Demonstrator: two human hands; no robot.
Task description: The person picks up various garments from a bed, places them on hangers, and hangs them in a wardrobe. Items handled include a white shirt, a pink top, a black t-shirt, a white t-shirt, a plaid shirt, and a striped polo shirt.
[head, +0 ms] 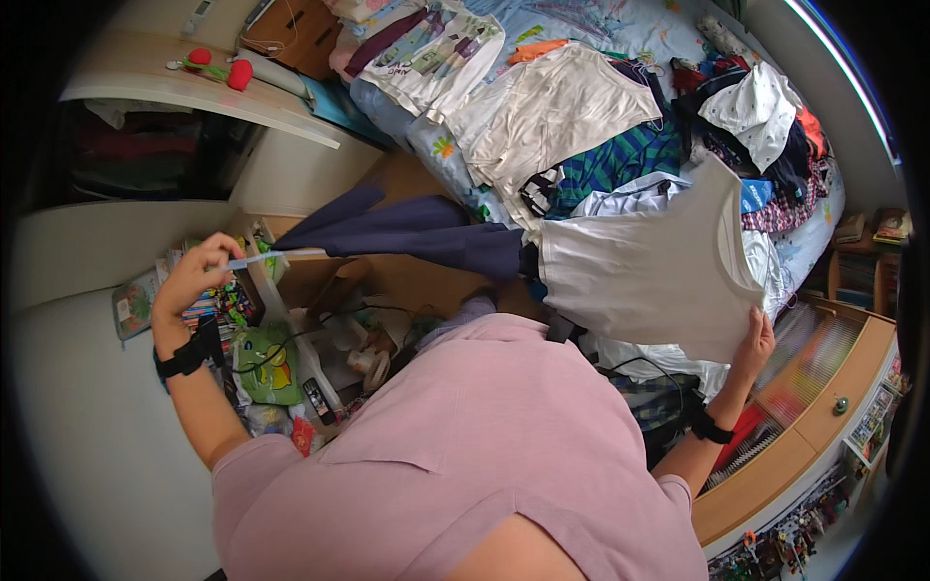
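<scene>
My left hand (195, 274), raised at the left, pinches one end of a thin light-blue strip (251, 260). The strip turns whitish towards a dark navy garment (421, 243), which stretches across the middle; how the two join is unclear. At the right, the fingers of my right hand (757, 340) grip the edge of a white T-shirt (639, 276) near its neckline. The shirt is spread in front of the bed, and its hem lies close to the navy garment.
Ahead is a bed (443, 145) with a white sleeveless top (574, 109), a printed white shirt (436, 54) and a heap of clothes (763, 123). An open drawer (312, 356) is at my left, by a green bag (267, 363). A wooden cabinet (814, 428) borders the right.
</scene>
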